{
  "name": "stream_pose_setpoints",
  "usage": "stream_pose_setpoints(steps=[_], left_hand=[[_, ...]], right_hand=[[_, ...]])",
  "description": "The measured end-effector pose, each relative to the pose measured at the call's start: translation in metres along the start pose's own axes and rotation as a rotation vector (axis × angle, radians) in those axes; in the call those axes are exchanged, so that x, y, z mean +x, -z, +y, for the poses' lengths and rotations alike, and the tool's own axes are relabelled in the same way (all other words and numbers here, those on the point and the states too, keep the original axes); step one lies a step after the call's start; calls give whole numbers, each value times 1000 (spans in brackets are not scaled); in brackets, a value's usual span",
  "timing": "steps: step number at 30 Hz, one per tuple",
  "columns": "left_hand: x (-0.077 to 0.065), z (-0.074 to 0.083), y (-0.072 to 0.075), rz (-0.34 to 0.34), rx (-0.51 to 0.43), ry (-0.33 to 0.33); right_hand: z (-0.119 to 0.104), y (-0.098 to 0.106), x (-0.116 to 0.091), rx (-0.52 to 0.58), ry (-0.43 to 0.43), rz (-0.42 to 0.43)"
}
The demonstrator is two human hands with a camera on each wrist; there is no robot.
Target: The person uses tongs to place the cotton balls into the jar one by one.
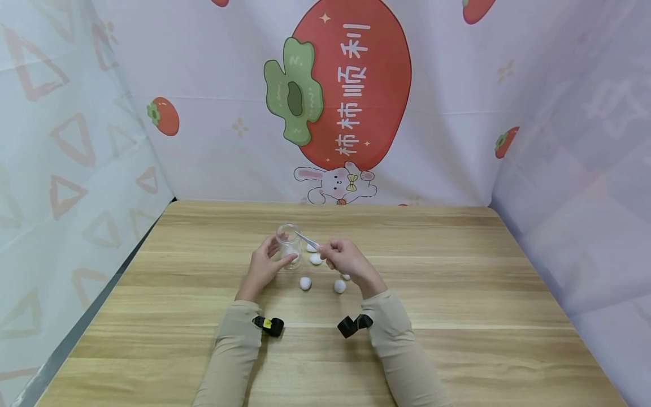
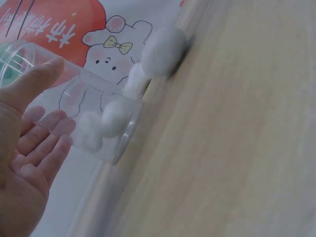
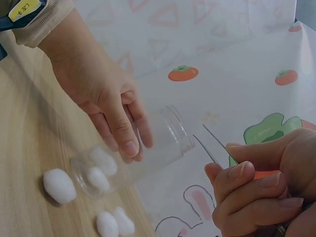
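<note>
- Nearest, beige sleeves (image 1: 231, 350) lie over the wooden bench (image 1: 483, 294), each with a black wrist camera (image 1: 275, 327) strapped at the cuff.
- Just beyond, two white balls (image 1: 305, 283) rest apart on the bench, a third partly visible behind the one on the right.
- The right hand (image 1: 351, 261) pinches metal tweezers (image 1: 309, 242) between thumb and fingers; their tips stand apart, with nothing between them, at the jar's mouth.
- The left hand (image 1: 263, 264) holds the clear jar (image 1: 289, 242), thumb on one side, fingers on the other.
- The open jar stands upright on the bench, white balls at its bottom.
- Two more balls (image 1: 316, 259) lie just right of the jar.
- Behind the bench hangs a white cloth (image 1: 213, 147) printed with a large red persimmon and a rabbit.
</note>
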State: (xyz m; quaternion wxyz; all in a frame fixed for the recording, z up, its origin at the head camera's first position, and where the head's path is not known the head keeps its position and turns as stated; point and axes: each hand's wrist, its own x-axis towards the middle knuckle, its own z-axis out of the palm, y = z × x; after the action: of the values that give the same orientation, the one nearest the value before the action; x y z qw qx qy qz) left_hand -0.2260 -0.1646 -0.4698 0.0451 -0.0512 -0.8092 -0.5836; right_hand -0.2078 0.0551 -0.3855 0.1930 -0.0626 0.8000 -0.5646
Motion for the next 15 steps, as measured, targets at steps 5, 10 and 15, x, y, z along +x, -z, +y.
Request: stream_pose_setpoints(steps=[5,10,15], left_hand=[[0,0,0,2,3,-4],[-1,1,0,6,14,2],[-1,2,0,2,14,3]], right_hand=[[3,0,-2,5,-2,8],[7,2,-4,18,-7,13],[10,5,-6,28,-11,9]])
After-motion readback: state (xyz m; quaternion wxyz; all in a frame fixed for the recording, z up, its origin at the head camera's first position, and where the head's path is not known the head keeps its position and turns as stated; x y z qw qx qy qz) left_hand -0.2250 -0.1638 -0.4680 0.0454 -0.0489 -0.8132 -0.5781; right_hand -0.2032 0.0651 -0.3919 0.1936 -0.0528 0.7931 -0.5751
